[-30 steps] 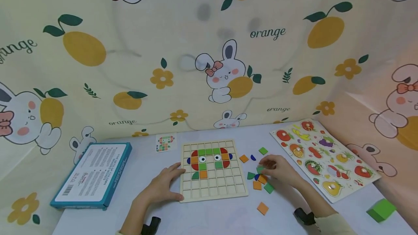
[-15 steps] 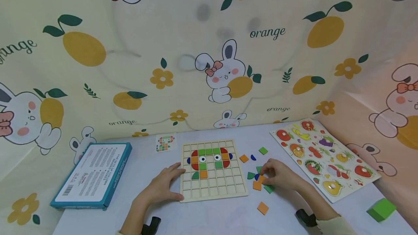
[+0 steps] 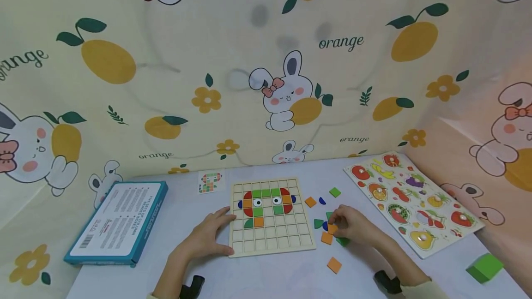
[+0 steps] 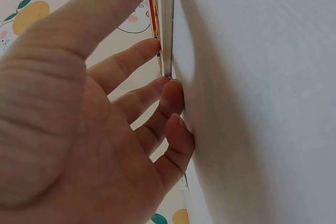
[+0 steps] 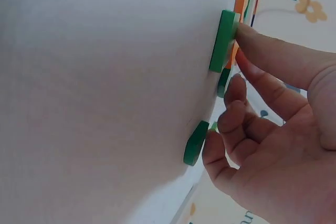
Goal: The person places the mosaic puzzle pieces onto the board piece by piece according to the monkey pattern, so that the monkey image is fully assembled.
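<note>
The wooden grid board [image 3: 291, 239] lies flat on the table, partly filled with coloured tiles around two eye tiles. My left hand [image 3: 203, 239] is spread at its left edge, thumb and fingertips touching the rim; in the left wrist view the fingers [image 4: 123, 72] reach the board's side [image 4: 167, 24]. To the right, my right hand [image 3: 353, 225] pinches an orange tile [image 3: 332, 229] between thumb and forefinger within a loose pile. A green tile [image 5: 223, 43] stands beside the thumb in the right wrist view, and another green tile [image 5: 196, 144] lies near the little finger.
A small pattern card [image 3: 210, 182] lies behind the board. The blue-edged box [image 3: 116, 220] is at left, a fruit puzzle board [image 3: 411, 202] at right, with a green block [image 3: 485, 267] nearer me. Loose tiles include an orange square [image 3: 334, 265] and a green one [image 3: 335, 192].
My right hand has come down from the back of the pile to the orange tile. Several pile tiles have shifted slightly left. The left hand stays at the board.
</note>
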Available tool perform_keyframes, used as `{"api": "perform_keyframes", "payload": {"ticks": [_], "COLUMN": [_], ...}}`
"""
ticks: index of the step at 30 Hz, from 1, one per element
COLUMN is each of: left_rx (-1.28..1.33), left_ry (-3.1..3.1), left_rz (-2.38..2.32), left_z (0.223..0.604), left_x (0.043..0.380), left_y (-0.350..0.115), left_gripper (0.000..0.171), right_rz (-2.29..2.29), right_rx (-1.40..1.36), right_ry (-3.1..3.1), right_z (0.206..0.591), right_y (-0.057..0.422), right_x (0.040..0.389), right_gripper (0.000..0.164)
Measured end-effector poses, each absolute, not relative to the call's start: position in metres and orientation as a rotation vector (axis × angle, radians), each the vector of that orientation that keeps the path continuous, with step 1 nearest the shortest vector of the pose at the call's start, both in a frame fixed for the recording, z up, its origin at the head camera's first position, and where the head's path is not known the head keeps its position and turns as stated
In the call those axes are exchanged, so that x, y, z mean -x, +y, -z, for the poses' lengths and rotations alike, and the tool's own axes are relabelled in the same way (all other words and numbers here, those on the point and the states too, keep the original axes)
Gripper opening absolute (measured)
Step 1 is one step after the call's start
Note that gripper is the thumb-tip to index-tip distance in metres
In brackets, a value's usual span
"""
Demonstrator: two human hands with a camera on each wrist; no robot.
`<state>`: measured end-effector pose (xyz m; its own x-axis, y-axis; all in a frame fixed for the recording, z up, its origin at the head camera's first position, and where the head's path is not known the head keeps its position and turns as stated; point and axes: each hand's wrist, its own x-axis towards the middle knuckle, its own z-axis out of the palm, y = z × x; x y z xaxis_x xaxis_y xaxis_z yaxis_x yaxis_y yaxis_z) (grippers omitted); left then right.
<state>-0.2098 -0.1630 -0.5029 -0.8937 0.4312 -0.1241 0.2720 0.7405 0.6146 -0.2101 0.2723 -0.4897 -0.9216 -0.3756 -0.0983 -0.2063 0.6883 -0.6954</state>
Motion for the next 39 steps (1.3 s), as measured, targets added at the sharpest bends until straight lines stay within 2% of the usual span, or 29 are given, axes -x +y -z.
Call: {"api": "perform_keyframes", "payload": {"ticks": [12, 20, 32, 39], "left_rx": [-0.551, -0.552, -0.542, -0.561], "left_ry": [2.68, 2.676, 2.679, 2.685], "left_rz": [-0.889, -0.886, -0.89, -0.89], "left_z": [0.502, 0.502, 0.501, 0.5], "left_x": [0.21, 0.21, 0.209, 0.208], "left_y": [-0.162, -0.162, -0.163, -0.163], "left_gripper": [0.091, 0.091, 0.091, 0.09], "right_rz": [1.029, 1.226, 1.323, 1.244], "right_rx": [0.496, 0.593, 0.784, 0.703], "right_ry": [2.716, 2.589, 2.5, 2.512], "right_z": [0.488, 0.487, 0.479, 0.482], "right_y": [0.264, 0.259, 0.168, 0.127], "right_x": [0.205, 0.21, 0.237, 0.251], "right_gripper": [0.029, 0.017, 0.017, 0.018]}}
